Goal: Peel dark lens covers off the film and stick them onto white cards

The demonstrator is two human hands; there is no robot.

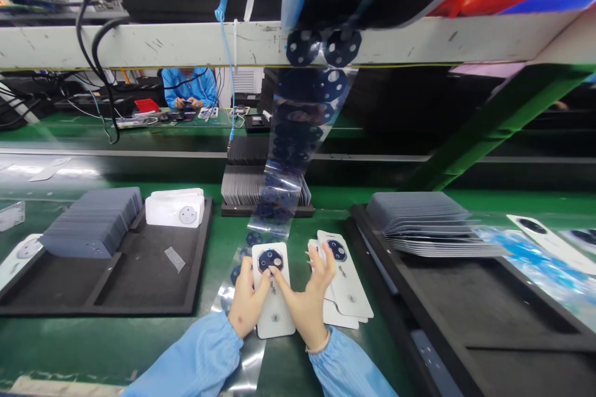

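Note:
A white phone back cover [274,322] with a dark eight-sided camera film [270,259] near its top lies upright in front of me. My left hand [246,298] grips its left edge, the thumb resting just below the film. With its thumb on the film's lower edge, my right hand [307,301] has its other fingers spread out to the right. Those fingers are beside a loose pile of similar white covers [351,291], the top one bearing a dark film too. Under the cover in hand runs a clear strip of dark films [279,183], hanging from the shelf above.
A black tray [151,291] at left holds grey sheets [95,223] and white covers [172,208]. Another black tray [493,298] at right carries stacked grey sheets [423,223]. Behind stands a rack of upright sheets [242,186]. Across the bench a person [189,90] in blue sits working.

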